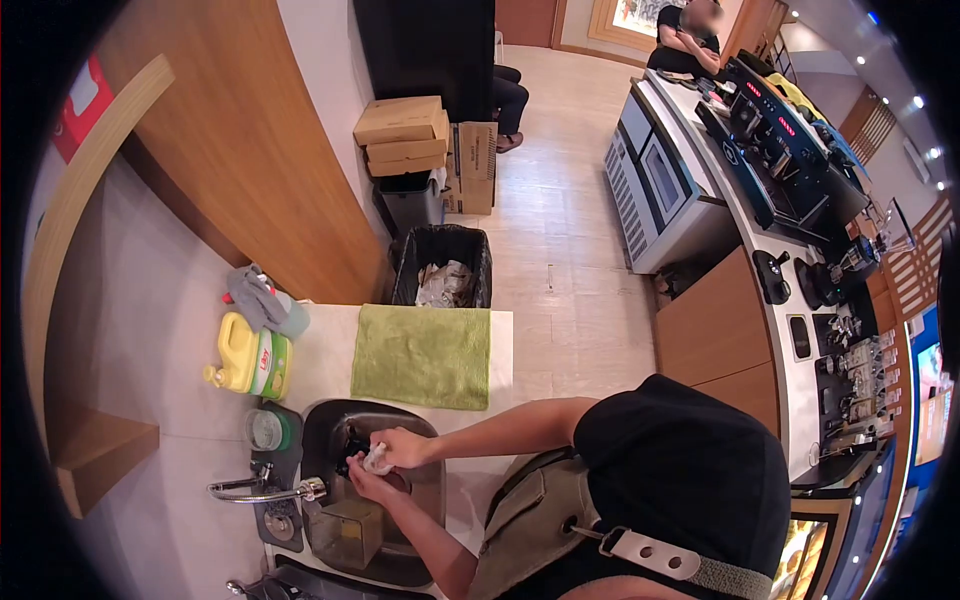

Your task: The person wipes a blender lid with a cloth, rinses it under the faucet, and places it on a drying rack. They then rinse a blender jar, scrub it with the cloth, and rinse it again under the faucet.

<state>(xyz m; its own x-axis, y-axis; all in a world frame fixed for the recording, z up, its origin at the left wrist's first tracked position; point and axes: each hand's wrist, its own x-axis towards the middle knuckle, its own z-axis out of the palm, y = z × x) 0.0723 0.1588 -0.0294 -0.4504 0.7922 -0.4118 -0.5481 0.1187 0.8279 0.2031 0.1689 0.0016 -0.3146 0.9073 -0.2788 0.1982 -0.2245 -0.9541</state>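
Over the dark sink (pixel 430 520), my right hand (pixel 402 447) and my left hand (pixel 370 482) meet, fingers closed around a small whitish crumpled thing (pixel 377 459). Its kind is not clear; it could be cloth or paper. Something black (pixel 354 447) shows in the basin right beside my fingers, only partly visible. Nearer my left forearm, a clear square-sided container (pixel 345 535) sits in the sink. A flexible metal faucet (pixel 290 492) reaches over the sink's edge, its head close to my left hand.
A green towel (pixel 422 357) lies on the counter beside the sink. By the wall stand a yellow jug (pixel 250 357), a spray bottle with a grey cloth (pixel 258 298) on it, and a green-based cup (pixel 267 430). Beyond are a lined bin (pixel 440 240), cardboard boxes (pixel 402 130) and a seated person (pixel 690 45).
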